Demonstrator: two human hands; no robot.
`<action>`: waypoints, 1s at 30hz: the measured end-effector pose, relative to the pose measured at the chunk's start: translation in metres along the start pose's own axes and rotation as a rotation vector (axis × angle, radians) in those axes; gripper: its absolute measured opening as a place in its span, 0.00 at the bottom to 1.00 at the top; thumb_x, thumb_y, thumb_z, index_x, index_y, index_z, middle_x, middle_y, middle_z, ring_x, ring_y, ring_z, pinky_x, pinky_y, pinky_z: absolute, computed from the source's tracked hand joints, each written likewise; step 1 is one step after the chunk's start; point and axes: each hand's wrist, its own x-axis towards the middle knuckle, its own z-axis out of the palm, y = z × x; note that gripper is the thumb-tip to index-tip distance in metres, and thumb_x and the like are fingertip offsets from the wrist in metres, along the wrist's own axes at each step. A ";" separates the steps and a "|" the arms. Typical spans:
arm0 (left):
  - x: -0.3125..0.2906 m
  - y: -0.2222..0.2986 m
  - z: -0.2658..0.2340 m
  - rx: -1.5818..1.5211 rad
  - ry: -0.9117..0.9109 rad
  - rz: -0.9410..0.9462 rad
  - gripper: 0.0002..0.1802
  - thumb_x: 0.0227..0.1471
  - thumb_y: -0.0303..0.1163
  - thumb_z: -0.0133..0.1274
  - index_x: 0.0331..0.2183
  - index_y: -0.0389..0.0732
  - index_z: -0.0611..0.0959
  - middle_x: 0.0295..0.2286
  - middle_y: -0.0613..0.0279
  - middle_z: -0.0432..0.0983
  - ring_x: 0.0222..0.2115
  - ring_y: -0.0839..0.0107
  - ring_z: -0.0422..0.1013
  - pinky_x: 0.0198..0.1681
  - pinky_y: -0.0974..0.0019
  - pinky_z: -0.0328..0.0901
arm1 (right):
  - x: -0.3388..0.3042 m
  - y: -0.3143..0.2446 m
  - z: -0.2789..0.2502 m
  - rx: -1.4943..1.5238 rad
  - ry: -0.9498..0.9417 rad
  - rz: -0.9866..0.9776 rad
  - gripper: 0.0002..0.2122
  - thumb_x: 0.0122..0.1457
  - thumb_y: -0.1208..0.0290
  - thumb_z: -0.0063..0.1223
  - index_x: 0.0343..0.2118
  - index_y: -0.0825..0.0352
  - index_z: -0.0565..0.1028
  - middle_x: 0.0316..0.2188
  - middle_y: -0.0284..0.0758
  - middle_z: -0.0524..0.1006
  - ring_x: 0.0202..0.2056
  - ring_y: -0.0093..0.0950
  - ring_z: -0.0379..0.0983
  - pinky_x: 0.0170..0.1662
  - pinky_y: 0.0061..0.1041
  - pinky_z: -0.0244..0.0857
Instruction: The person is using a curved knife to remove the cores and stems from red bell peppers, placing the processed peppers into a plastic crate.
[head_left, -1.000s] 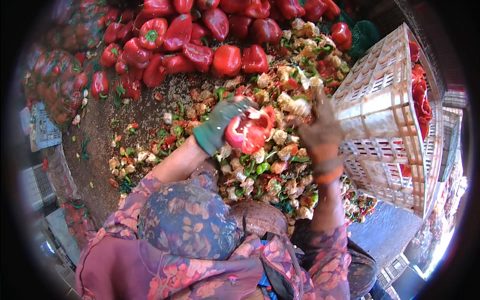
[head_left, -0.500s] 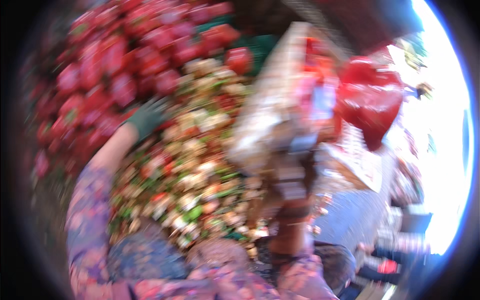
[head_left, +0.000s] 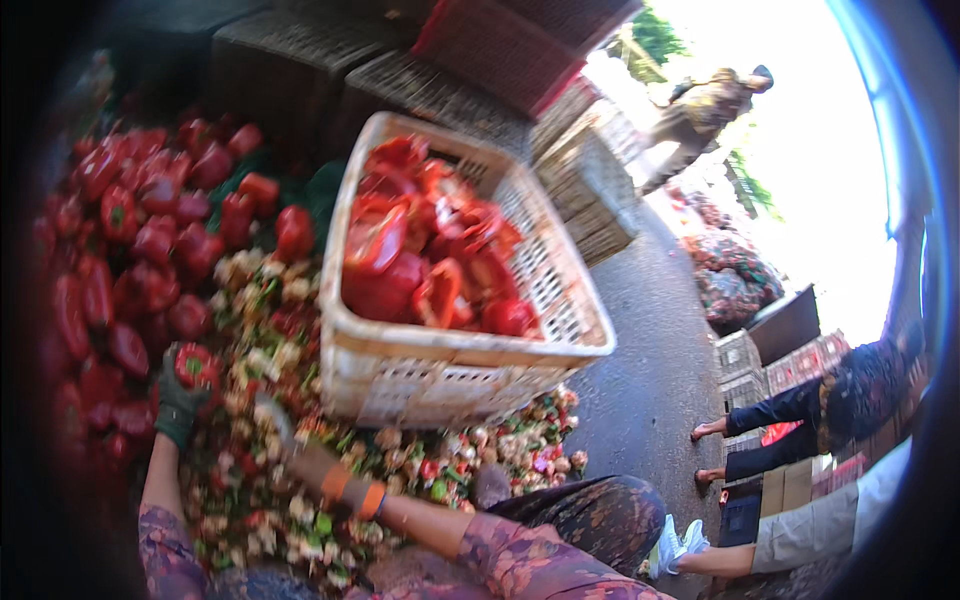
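My left hand, in a dark green glove, is closed around a whole red bell pepper, stem end facing up, at the edge of the pepper pile. To its right, over the trimmings, my right hand grips a knife with a short, pale, curved blade; blur softens this hand and hides its handle. An orange band circles the right wrist. Beyond the right hand stands a white plastic crate holding cut red pepper pieces.
Whole red peppers are heaped at the left. Pepper cores and green scraps cover the ground around the crate. Stacked crates stand behind. At the right are a walking person, people sitting or crouching and filled net bags.
My left hand has taken hold of a pepper at the pile. My right hand has come left and down from beside the crate, where a red pepper piece was in the air. The view has turned.
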 end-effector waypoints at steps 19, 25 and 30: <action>-0.068 0.198 0.030 -0.837 -0.173 -0.268 0.30 0.39 0.40 0.64 0.44 0.41 0.72 0.39 0.68 0.69 0.40 0.78 0.65 0.48 0.70 0.60 | -0.020 0.080 -0.019 -0.640 0.110 -0.284 0.07 0.56 0.74 0.48 0.35 0.68 0.76 0.26 0.33 0.78 0.29 0.20 0.71 0.34 0.23 0.65; -0.094 0.197 0.045 -0.705 0.217 -0.288 0.20 0.47 0.37 0.55 0.41 0.40 0.73 0.36 0.65 0.70 0.38 0.76 0.66 0.46 0.70 0.62 | -0.003 0.083 0.017 -0.418 0.122 -0.112 0.09 0.55 0.71 0.50 0.37 0.68 0.76 0.27 0.33 0.78 0.29 0.22 0.72 0.33 0.23 0.65; -0.054 0.200 0.039 -0.875 0.409 -0.271 0.16 0.50 0.38 0.52 0.40 0.40 0.74 0.35 0.65 0.71 0.36 0.77 0.68 0.45 0.70 0.63 | -0.029 0.135 0.014 -0.965 0.087 -0.125 0.15 0.56 0.73 0.47 0.46 0.62 0.74 0.28 0.40 0.79 0.30 0.25 0.75 0.35 0.25 0.68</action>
